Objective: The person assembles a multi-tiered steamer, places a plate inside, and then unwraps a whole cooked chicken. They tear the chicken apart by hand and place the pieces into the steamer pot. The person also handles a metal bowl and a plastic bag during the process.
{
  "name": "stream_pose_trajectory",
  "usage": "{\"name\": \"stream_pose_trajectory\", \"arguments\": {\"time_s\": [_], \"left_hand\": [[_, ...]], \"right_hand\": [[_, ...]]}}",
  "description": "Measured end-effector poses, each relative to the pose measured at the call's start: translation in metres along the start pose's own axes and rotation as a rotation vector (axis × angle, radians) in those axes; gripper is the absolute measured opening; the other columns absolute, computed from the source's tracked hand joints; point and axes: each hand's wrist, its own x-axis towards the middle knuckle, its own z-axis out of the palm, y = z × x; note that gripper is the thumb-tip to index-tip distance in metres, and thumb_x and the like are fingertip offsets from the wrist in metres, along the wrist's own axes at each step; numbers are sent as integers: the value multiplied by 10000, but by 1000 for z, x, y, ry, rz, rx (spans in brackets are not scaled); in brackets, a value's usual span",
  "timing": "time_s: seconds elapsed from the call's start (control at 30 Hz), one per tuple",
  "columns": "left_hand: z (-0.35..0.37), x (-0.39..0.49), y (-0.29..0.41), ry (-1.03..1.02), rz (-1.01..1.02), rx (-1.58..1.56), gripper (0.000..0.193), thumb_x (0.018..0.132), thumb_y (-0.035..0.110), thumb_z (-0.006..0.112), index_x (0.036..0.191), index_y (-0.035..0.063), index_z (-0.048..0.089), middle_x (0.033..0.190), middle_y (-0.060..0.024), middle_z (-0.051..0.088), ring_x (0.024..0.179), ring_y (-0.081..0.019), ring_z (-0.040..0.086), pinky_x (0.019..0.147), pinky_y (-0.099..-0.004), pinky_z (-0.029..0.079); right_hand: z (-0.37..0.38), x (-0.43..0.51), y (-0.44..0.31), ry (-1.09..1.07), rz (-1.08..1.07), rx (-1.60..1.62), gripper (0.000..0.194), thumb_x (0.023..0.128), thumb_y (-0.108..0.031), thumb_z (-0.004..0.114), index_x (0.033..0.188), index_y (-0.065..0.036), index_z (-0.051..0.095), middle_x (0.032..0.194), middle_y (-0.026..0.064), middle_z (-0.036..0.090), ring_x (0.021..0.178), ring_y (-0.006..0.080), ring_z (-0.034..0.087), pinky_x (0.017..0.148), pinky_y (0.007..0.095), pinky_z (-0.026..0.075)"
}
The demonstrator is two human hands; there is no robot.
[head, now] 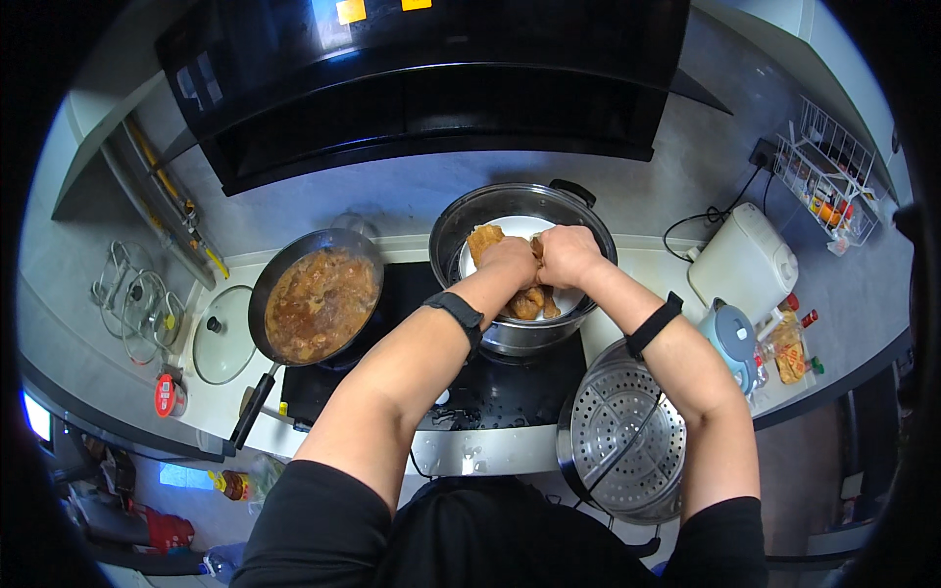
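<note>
A large steel steamer pot stands on the right part of the black cooktop. Inside it lies a white plate bearing browned pieces of food, probably poultry. My left hand and my right hand meet over the plate, both with curled fingers on a browned piece. Their fingertips are partly hidden by the hands themselves. To the left, a dark frying pan holds a brown, bubbling stew with chunks.
A glass lid rests left of the pan, whose handle juts over the counter edge. A perforated steamer tier sits at the lower right. Beyond my right arm stand a pale blue kettle and a cream appliance. The range hood overhangs the back.
</note>
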Motion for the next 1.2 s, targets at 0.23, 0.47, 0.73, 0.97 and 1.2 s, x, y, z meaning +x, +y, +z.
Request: {"name": "stream_pose_trajectory", "arguments": {"time_s": [0.23,0.47,0.73,0.97,1.2], "left_hand": [[-11,6,2,-69,168,143,410,696,241,708,1079,103,668,1098,-120,650,1017,-241,629,830,-340,504],[-8,-7,-19,118,309,154,333,659,245,738,933,81,647,919,-172,663,883,-312,643,749,-400,512],[-4,-24,-41,203,401,-86,414,668,231,732,1049,109,626,948,-159,657,920,-321,619,796,-396,498],[9,-6,-61,211,336,-498,374,648,216,731,967,39,649,923,-186,656,899,-306,628,798,-365,489],[10,6,-66,212,417,-873,362,671,130,711,997,3,618,911,-128,669,849,-230,640,792,-323,488]], "right_hand": [[6,-8,-2,145,-24,-135,158,680,-218,653,769,-99,706,781,118,683,731,268,673,666,366,534],[14,10,23,155,-100,-66,136,681,-206,645,756,-104,694,784,114,680,753,281,665,679,373,530],[24,32,82,68,195,45,198,705,-221,678,773,-34,683,808,124,682,736,256,665,629,368,536],[38,38,79,-191,207,722,587,683,-452,758,951,57,640,869,167,665,779,228,653,734,316,523],[18,15,25,-132,141,675,620,654,-390,696,1106,27,614,1085,221,626,1018,304,605,901,340,467]]}}
